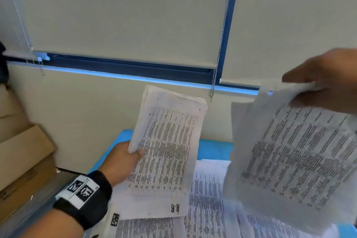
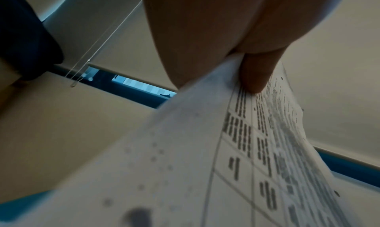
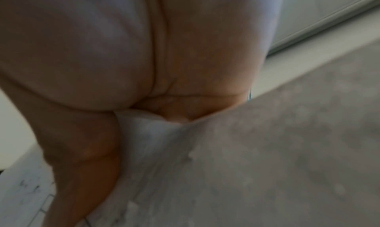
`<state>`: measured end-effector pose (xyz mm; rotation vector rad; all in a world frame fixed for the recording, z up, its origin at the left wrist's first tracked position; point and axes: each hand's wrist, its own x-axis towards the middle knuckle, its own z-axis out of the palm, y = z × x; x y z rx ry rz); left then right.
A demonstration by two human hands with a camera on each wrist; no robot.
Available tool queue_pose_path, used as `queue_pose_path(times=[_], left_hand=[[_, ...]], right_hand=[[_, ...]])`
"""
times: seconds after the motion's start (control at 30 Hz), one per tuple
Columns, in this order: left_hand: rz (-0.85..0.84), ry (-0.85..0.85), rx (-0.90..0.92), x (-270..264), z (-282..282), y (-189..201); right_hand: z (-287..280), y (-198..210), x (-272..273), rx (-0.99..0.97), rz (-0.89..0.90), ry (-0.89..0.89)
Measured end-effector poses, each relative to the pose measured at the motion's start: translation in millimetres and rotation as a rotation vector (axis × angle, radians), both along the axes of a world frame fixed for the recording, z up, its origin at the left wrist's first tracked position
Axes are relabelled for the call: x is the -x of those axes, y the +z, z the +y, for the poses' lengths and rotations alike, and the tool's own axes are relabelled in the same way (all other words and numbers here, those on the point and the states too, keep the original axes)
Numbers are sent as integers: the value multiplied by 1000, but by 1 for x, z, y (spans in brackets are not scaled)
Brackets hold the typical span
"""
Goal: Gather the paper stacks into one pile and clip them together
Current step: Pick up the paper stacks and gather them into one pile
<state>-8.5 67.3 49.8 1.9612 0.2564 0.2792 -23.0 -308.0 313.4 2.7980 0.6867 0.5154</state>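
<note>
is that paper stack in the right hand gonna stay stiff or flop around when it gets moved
Probably floppy: the paper stack hangs curved from the right hand, which pinches only its top edge. It looks thin, so likely light and easily swung. Its sheets seem loose, with no clip visible, so they may fan or slip. The left hand grips a thicker stack that looks straighter.

Two hands show: the left hand (image 1: pixel 121 162) grips one paper stack (image 1: pixel 166 141), the right hand (image 1: pixel 326 83) another stack (image 1: pixel 293 152). More printed sheets (image 1: pixel 208 208) overlap below, their number unclear. Two cardboard boxes (image 1: pixel 23 149) stand at left.
</note>
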Motion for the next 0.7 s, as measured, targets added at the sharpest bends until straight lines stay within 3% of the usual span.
queue_pose_path(times=[0.13,0.37,0.57,0.7], left_hand=[[-51,-147,-16,7,-26,25],[-186,-386,58,38,-71,61],[-163,-328,427,59,-81,39],[-149,-168,214,66,-94,18]], right_hand=[[23,22,7,-148,97,169],[57,-22,-23,-129,155,322],[62,-51,-23,-261,141,296],[71,-70,-20,-291,80,319]])
